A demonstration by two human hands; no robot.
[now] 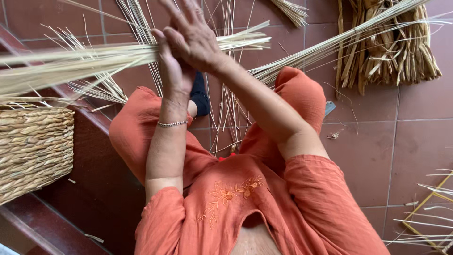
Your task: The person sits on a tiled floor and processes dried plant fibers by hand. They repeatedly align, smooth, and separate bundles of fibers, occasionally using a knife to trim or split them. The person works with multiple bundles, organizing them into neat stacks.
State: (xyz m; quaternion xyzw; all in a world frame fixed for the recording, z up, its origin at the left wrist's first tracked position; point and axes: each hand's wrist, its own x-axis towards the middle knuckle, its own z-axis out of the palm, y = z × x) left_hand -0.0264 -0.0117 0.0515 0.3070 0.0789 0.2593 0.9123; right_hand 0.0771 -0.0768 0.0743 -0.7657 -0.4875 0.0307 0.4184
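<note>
Pressing palms together at upper centre, the left hand point(171, 66) and right hand point(194, 38) sandwich a bundle of pale dry straw stalks point(85, 59), fingers splayed; light, springy, brittle — best held mid-bundle.

A pale, dry straw bundle point(85, 59) lies roughly level, fanning toward the left, gripped between both palms.

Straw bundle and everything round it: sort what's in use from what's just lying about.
In use: straw bundle, gripped between left hand and right hand.

Lying about: woven basket, dried-leaf heap, loose stalks on the tiled floor.
</note>
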